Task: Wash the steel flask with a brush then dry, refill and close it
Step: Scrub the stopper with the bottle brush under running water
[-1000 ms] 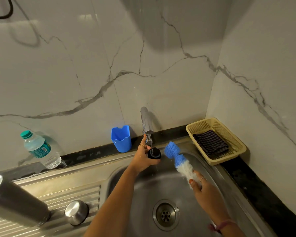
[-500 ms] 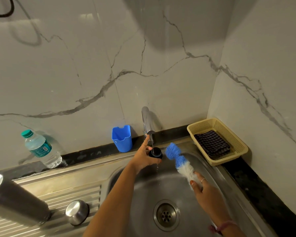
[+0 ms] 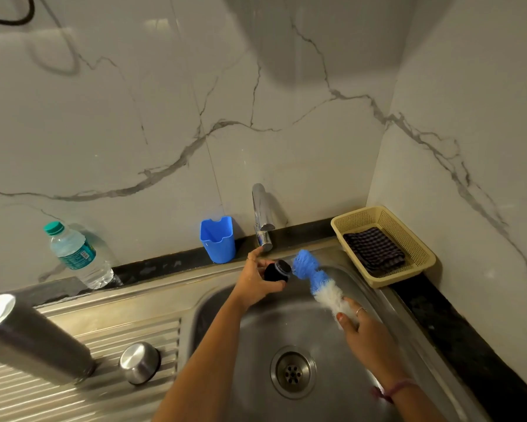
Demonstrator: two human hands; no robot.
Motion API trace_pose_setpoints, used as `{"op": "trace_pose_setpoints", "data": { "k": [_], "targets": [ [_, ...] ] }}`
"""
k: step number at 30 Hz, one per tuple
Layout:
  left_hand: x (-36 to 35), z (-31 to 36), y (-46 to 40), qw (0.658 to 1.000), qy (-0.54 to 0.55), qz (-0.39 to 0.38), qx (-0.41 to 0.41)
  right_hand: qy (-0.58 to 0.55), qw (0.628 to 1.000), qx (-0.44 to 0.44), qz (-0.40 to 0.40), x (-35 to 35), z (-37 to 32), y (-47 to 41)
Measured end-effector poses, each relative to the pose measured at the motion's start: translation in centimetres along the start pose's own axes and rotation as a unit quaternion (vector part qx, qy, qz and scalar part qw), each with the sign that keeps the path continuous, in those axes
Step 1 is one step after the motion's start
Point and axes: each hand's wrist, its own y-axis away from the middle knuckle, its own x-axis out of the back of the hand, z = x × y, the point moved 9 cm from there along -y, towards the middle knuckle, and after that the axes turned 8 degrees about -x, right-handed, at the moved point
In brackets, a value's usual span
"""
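The steel flask [image 3: 33, 339] stands open on the ribbed draining board at the left, and its steel cup lid [image 3: 139, 362] sits upside down beside it. My left hand [image 3: 257, 280] holds the flask's black inner stopper [image 3: 277, 271] over the sink basin, just below the tap spout [image 3: 263, 223]. My right hand [image 3: 362, 332] grips a blue-and-white bottle brush [image 3: 317, 278] by its white end. The brush's blue tip touches the stopper's face.
A blue plastic holder [image 3: 218, 240] stands against the wall left of the tap. A water bottle with a green cap [image 3: 76, 255] is on the counter at the left. A yellow basket [image 3: 411, 239] holding a dark checked cloth [image 3: 373, 251] sits at the right. The sink drain [image 3: 292, 373] lies below my hands.
My left hand has lowered the stopper from under the spout and turned its face toward the brush. The brush tip now meets the stopper.
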Motion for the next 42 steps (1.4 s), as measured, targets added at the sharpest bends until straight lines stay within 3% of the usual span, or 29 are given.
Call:
{"op": "trace_pose_setpoints", "data": {
  "k": [5,15,25,39,42],
  "targets": [
    [0.5,-0.8,3.9,0.998,0.027,0.047,0.013,0.027,0.999,0.022,-0.004,0.5,-0.6,1.0],
    [2.2,-1.0,10.3,0.986,-0.097,0.132,-0.032,0.114,0.991,0.054,-0.048,0.5,-1.4,3.4],
    [1.8,-1.4,15.0,0.989,-0.041,0.144,-0.012,0.146,0.98,0.097,-0.093,0.1,-2.0,5.3],
    [1.8,2.5,18.4,0.973,-0.183,0.108,-0.09,0.07,0.984,0.125,-0.106,-0.8,-2.8,7.2],
    [2.1,2.0,18.6,0.977,-0.176,0.1,-0.066,0.067,0.985,0.119,-0.105,-1.2,-3.0,7.6]
  ]
}}
